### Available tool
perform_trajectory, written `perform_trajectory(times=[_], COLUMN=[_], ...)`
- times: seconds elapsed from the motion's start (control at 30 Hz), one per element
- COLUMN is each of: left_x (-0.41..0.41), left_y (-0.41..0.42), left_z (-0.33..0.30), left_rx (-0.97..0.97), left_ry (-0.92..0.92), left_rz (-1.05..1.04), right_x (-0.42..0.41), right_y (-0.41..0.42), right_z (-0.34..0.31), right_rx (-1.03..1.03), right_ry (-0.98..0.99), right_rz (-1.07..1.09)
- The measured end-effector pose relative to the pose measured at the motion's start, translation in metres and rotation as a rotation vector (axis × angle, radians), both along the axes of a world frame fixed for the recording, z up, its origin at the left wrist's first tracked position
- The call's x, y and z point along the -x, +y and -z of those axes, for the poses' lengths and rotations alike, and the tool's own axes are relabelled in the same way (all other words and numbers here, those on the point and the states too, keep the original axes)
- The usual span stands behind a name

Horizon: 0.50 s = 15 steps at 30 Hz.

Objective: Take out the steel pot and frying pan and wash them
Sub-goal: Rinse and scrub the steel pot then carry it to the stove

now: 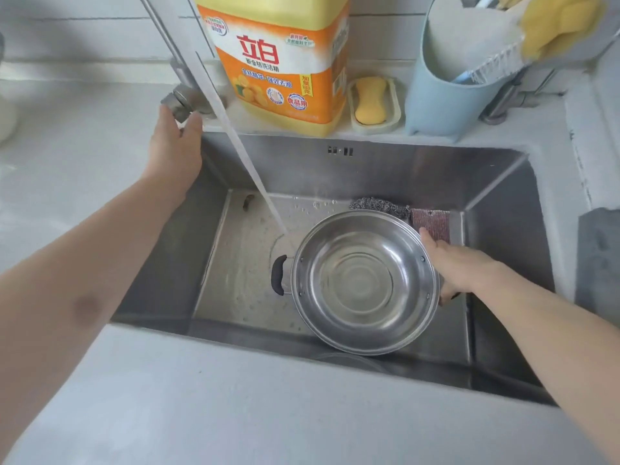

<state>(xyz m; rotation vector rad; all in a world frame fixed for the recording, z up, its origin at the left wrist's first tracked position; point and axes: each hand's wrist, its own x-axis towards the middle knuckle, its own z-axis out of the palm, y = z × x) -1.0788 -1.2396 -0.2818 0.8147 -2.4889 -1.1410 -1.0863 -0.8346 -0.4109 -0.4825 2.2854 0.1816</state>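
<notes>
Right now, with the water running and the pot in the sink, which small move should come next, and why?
Probably slide the steel pot left, under the water stream. The stream lands on the sink floor just beside the pot's rim, so the pot catches no water. The right hand already grips the pot's right side, and the left hand is at the faucet handle.

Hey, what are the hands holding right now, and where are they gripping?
The right hand holds the steel pot by its right side handle. The left hand rests on the tap lever.
</notes>
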Motion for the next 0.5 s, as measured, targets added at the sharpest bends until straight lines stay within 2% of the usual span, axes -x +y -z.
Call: perform_trajectory(times=[0.23,0.37,0.43,0.5], left_x=[0.014,-0.020,-0.052,-0.078], left_y=[0.006,0.010,0.021,0.037], left_z=[-0.001,0.024,0.057,0.089], left_rx=[-0.037,0.098,0.213,0.292], left_ry=[0.072,0.106,-0.115,-0.482], left_rz=[0.071,0.133,0.291,0.592], right_x=[-0.001,-0.001,0.000,0.001], right_y=[0.001,0.004,0.006,0.008], right_z=[0.004,0.007,0.011,0.015], right_rx=[0.005,0.011,0.027,0.047], right_ry=[0.005,0.004,0.008,0.008], right_rz=[0.008,0.016,0.019,0.028])
